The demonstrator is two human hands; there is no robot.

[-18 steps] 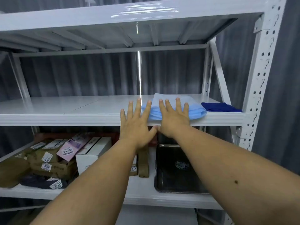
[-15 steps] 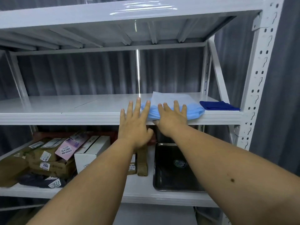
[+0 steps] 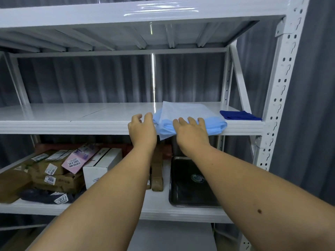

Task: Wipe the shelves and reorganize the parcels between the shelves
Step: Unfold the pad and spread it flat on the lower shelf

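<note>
1. Grey corrugated metal wall behind a white steel shelving rack [image 3: 282, 73] with perforated uprights.
2. Middle white shelf board [image 3: 72, 115] runs at the level of both hands; its left stretch is bare white surface.
3. Light blue folded plastic-wrapped parcel [image 3: 183, 113] lies on that shelf at its front edge, between and just beyond the two hands, one corner hanging over the lip.
4. Right hand [image 3: 190, 132] rests on the parcel's near edge, fingers curled down over the blue folds, gripping it.
5. Left hand [image 3: 142, 129] sits just left of the parcel at the shelf lip, fingers bent loosely, fingertips close to the blue edge; contact cannot be told, nothing held.
6. Dark blue folded cloth [image 3: 239, 115] lies on the same shelf to the right of the right hand, apart from the parcel, near the right upright.
7. Lower shelf under the forearms: black rectangular metal tray [image 3: 188, 183] below the right arm.
8. White cardboard box [image 3: 101, 165] below the left arm; pink labelled flat parcel [image 3: 78, 160] leans just left of it.
9. Brown cardboard boxes with white stickers [image 3: 52, 176] stacked further left; dark bagged parcel [image 3: 43, 196] lies in front of them.
</note>
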